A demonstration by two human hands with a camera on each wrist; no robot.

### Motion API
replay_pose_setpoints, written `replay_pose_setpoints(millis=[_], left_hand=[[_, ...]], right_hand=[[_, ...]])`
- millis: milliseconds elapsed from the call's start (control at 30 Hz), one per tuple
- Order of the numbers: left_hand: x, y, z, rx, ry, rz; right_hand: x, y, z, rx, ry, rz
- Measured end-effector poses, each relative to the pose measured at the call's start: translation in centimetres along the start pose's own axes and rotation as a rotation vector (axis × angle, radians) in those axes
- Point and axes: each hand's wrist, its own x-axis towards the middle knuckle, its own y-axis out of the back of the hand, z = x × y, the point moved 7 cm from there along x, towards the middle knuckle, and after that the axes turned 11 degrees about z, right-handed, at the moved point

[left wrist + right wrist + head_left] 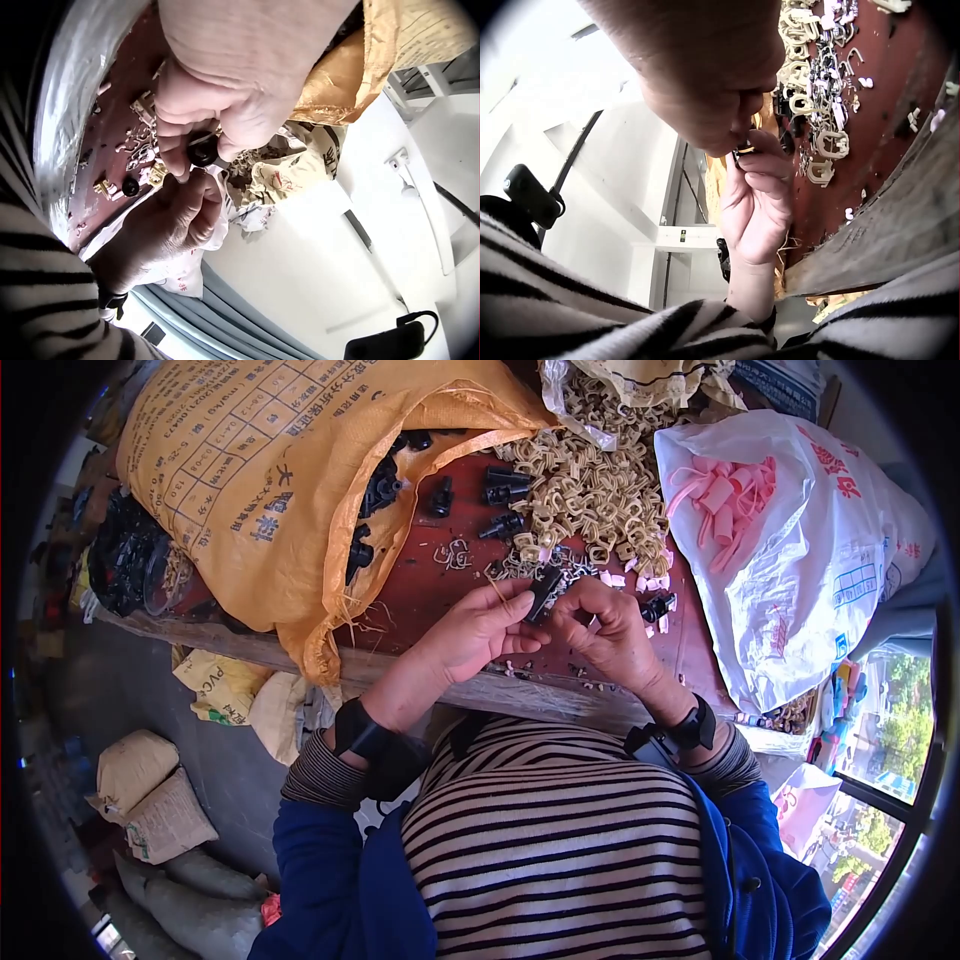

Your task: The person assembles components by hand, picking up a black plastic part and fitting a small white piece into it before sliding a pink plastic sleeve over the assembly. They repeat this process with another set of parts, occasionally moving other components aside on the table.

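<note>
My left hand (pixel 478 628) grips a short black plastic fitting (pixel 543 592) between thumb and fingers, above the front of the red table. In the left wrist view the fitting's dark round end (pixel 202 150) faces the camera. My right hand (pixel 610 635) is close beside it, fingers curled and thumb and forefinger tips together near the fitting's lower end. I cannot tell whether those fingertips pinch a small piece. The right wrist view has the left hand (pixel 757 202) partly covered by the right. Beneath the hands lie small pale clips (pixel 570 565).
A heap of cream plastic clips (pixel 600 490) covers the back of the red table (pixel 440 585). Left stands an orange woven sack (pixel 250 480) holding black fittings; several more black fittings (pixel 505 488) lie beside it. On the right, a white sack (pixel 780 580) holds pink strips (pixel 725 495).
</note>
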Motion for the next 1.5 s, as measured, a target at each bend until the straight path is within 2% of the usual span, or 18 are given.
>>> replay_pose_setpoints(millis=[100,433,600,767,1133,1267,1500], left_hand=[[0.2,0.2,-0.4,-0.161,0.066,-0.028],[0.2,0.7,-1.1,-0.01,0.064,0.084],[0.3,0.7,-1.3,0.079,0.01,0.089],[0.3,0.4,-1.2,0.147,-0.021,0.047],[0.4,0.7,-1.9,0.176,0.044,0.032],[0.5,0.8,-2.2,0.15,0.062,0.028],[0.6,1.2,-2.6,0.143,0.077,0.039]], right_hand=[[-0.1,0.2,-0.4,-0.071,0.062,0.016],[-0.4,-0.6,-1.8,-0.379,0.384,0.012],[-0.5,-0.9,-1.8,-0.448,0.397,-0.036],[-0.4,-1.0,-1.3,-0.474,0.316,-0.031],[-0.5,-1.5,-0.8,-0.517,0.229,-0.069],[-0.5,-1.1,-0.8,-0.393,0.188,-0.018],[-0.5,-1.5,-0.5,-0.439,0.188,-0.089]])
